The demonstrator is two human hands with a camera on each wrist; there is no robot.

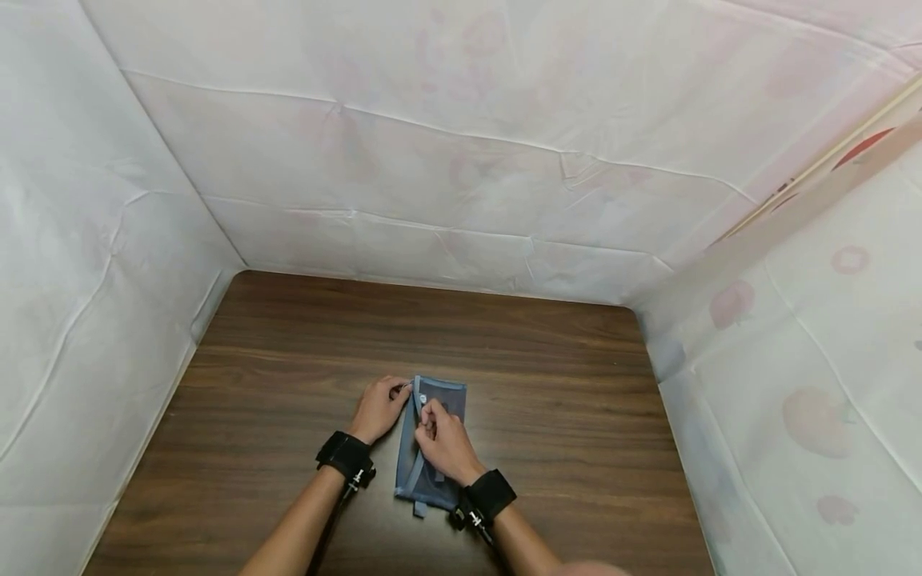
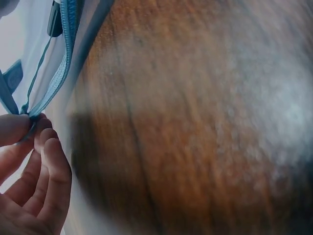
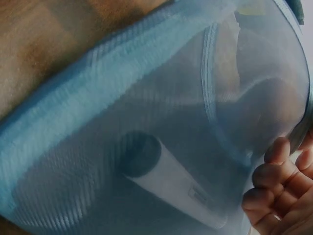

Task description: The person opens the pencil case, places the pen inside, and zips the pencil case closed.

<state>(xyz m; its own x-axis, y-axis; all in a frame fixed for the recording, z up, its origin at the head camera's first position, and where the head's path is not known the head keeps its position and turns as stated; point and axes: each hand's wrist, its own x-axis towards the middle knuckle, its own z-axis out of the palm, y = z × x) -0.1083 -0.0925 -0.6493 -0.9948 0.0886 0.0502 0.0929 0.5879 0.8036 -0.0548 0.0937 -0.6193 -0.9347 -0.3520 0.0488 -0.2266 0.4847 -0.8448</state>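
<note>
A blue mesh zipper pouch [image 1: 454, 392] lies on the table, with its zipper side gaping at the left. My left hand [image 1: 378, 410] pinches the far corner of the pouch between thumb and fingers, where the zipper [image 2: 62, 68] ends, as the left wrist view shows. My right hand [image 1: 448, 450] is over the pouch's middle, fingers curled at the edge of its opening; in the right wrist view the thumb side is partly hidden. Through the mesh shows a pale tube-shaped object [image 3: 181, 188] with a dark end. A small tab [image 1: 420, 510] sticks out at the near end.
The brown wood-grain table [image 1: 547, 384] spreads around the pouch. Pale sheeting [image 1: 432, 184] stands along the back and both sides. Each wrist wears a black strap [image 1: 346, 454] with a camera and cable.
</note>
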